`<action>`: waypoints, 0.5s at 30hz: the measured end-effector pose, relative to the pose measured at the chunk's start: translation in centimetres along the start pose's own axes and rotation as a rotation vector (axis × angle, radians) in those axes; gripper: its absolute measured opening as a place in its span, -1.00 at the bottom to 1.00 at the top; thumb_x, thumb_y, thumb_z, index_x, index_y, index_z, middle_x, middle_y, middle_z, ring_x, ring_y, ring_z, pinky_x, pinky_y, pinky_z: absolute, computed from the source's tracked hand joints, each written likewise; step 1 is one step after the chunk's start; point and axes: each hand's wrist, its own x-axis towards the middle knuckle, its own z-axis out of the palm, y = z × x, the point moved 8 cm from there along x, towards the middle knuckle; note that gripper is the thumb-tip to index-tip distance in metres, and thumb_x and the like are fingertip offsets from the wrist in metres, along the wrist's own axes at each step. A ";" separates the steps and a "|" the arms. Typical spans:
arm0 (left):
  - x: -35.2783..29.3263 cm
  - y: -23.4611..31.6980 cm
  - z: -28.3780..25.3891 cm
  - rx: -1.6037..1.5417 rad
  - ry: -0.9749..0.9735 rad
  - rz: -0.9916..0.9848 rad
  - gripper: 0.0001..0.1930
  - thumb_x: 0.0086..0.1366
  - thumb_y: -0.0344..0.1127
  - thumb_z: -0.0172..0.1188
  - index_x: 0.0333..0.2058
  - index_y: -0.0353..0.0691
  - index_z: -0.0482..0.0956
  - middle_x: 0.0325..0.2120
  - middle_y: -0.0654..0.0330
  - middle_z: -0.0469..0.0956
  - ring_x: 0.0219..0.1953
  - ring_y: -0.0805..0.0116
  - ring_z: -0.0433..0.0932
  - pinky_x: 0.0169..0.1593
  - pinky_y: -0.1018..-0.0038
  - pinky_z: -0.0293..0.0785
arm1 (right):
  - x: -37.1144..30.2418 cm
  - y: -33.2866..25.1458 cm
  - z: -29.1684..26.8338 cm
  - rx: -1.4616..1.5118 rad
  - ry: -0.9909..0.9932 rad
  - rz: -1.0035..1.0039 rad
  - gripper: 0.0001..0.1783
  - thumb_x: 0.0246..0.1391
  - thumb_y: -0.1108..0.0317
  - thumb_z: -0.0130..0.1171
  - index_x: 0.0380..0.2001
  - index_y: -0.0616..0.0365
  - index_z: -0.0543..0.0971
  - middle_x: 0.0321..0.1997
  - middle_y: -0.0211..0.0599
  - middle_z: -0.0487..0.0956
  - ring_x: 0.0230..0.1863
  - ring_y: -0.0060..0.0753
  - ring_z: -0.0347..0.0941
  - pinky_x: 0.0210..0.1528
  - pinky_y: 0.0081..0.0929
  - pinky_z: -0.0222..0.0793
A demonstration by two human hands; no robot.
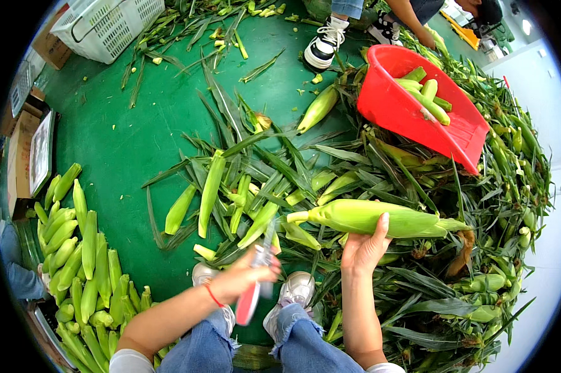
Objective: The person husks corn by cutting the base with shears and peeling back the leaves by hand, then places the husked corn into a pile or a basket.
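Note:
My right hand [362,252] is closed around the middle of a green ear of corn [380,219], held level with its pale cut stem to the left and its silk end to the right. Just left of that stem, my left hand [248,273] grips a red-handled knife [246,306]. Its blade points up, and motion blurs it, so its exact shape is unclear. Below the hands lie loose husk leaves [255,168] and several more ears, one of them a long upright-lying ear [212,193].
At the left, trimmed ears [88,280] form a heap. A large leafy corn pile [442,298] fills the right side, with a red scoop [411,127] holding several ears on it. Another person's shoe [323,46] and a white crate [109,28] are at the far side.

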 end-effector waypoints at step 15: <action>0.4 2.2 0.2 0.753 0.068 0.261 -0.48 -0.01 -0.40 0.16 -0.04 -0.31 0.22 -0.34 0.16 0.43 -0.28 0.35 0.48 -0.18 0.46 0.42 | -2.0 1.4 0.6 -0.756 -0.427 0.080 -0.14 -0.06 0.26 0.29 0.16 0.19 -0.03 0.06 -0.07 0.30 0.01 -0.24 0.31 0.07 -0.33 0.27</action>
